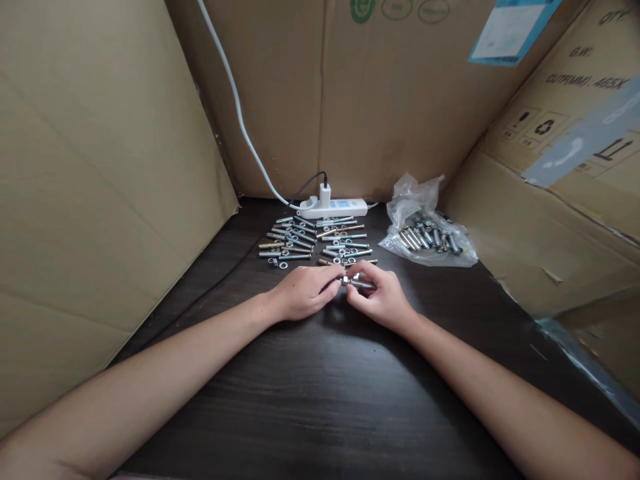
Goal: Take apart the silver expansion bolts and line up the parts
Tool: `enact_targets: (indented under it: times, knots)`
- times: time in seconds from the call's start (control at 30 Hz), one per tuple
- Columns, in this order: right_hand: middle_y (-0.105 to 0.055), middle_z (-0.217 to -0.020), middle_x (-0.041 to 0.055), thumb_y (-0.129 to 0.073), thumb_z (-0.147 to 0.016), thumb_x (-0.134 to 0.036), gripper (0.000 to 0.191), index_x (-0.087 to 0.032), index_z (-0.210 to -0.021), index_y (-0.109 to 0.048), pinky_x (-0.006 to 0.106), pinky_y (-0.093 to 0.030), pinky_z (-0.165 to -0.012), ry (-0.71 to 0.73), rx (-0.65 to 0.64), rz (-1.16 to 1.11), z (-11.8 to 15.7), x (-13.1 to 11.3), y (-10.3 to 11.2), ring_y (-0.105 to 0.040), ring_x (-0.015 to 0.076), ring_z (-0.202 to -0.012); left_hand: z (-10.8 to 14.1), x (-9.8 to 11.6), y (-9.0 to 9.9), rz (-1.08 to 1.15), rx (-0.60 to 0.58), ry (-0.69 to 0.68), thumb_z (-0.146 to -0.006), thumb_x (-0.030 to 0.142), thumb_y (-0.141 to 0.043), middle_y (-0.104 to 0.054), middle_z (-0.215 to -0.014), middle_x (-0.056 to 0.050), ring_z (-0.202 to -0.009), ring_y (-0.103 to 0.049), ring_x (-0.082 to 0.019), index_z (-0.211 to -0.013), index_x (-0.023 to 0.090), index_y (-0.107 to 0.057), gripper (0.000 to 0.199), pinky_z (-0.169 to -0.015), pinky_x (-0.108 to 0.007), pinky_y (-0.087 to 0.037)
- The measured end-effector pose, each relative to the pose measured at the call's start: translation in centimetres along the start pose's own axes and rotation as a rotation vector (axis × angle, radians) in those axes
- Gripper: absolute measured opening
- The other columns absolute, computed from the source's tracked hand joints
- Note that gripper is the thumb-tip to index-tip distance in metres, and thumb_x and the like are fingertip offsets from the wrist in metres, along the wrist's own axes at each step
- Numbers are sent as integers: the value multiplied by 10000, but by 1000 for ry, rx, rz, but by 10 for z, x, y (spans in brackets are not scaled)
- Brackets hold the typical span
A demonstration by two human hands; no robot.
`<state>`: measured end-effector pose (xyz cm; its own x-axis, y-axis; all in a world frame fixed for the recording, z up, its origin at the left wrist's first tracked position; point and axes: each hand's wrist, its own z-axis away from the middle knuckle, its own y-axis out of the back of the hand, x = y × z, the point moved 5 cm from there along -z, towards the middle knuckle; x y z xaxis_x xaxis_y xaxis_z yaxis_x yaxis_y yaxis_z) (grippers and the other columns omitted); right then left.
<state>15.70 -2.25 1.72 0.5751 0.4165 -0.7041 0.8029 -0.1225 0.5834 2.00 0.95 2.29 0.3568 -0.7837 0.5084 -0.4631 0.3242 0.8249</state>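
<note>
Over the dark table, my left hand (305, 293) and my right hand (384, 298) meet at one metal anchor bolt (364, 284). A hex nut (345, 281) sits on it between the two sets of fingertips. My left thumb and fingers are closed at the nut end. The right thumb and index finger pinch the bolt just to the right of the nut, and its shank runs on into that palm, partly hidden. Just beyond my hands lie two groups of loose parts: bolts and sleeves (295, 256) on the left, with washers (337, 261) and more bolts on the right.
A clear plastic bag (395, 248) with several bolts (436, 238) lies at the back right. Behind the parts is a white power strip (356, 208) with a plugged-in charger (325, 195). A black cable (220, 280) crosses the table's left side. Cardboard walls (280, 100) surround it.
</note>
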Motion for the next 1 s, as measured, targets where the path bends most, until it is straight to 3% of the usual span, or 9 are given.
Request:
enact_targets:
  times: [0.13, 0.37, 0.9, 1.0]
  knots:
    - [-500, -571, -51, -567, -727, -253, 112, -181, -813, -557, 182, -345, -475, -4, -14, -2, 0, 1, -1, -409, 72, -475, 1, 0, -1, -8, -10, 5, -930, 240, -343, -636, -941, -16, -834, -604, -160, -1017, 195, -521, 203, -756, -282, -448]
    - [-545, -596, -41, -576, -721, -257, 126, -181, -821, -569, 183, -358, -485, -15, -16, 9, 0, 1, -1, -426, 73, -473, 2, 4, 5, 18, 103, -49, -900, 156, -348, -604, -1021, -30, -895, -585, -150, -1086, 196, -493, 239, -797, -285, -455]
    - [-586, -620, -25, -575, -716, -240, 106, -177, -801, -568, 188, -382, -490, -13, -14, -10, 0, -2, 0, -483, 82, -488, 2, -1, -1, 5, 21, -29, -940, 230, -327, -635, -930, -11, -838, -603, -144, -1001, 198, -531, 215, -755, -263, -444]
    - [-577, -614, -31, -577, -717, -246, 111, -179, -805, -567, 188, -381, -489, -7, -8, 2, 0, -2, 0, -472, 79, -484, 1, -4, 3, -15, 89, 24, -931, 249, -347, -628, -928, -17, -828, -589, -151, -990, 195, -534, 204, -754, -280, -441]
